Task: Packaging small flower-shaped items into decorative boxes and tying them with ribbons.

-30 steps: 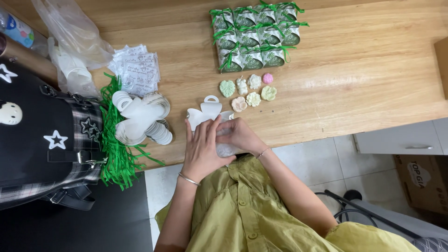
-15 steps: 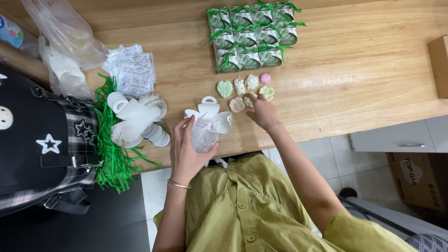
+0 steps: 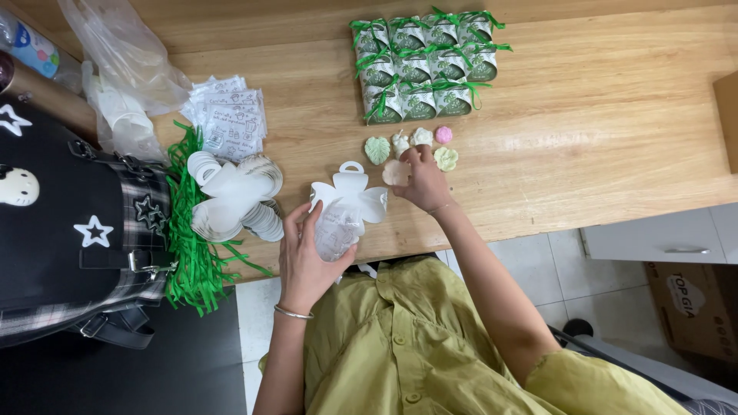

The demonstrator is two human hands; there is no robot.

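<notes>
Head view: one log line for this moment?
left hand: holds open translucent favor box | right hand: picks cream shaped soap | wooden table: ribbon-tied boxes

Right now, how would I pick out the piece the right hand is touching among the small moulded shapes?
Start at the block of green-ribboned gift boxes at the far side of the wooden table. Just below it lies a cluster of small moulded pieces. The one under the right hand is the pale cream piece, nearest the person, beneath the green leaf shape.
</notes>
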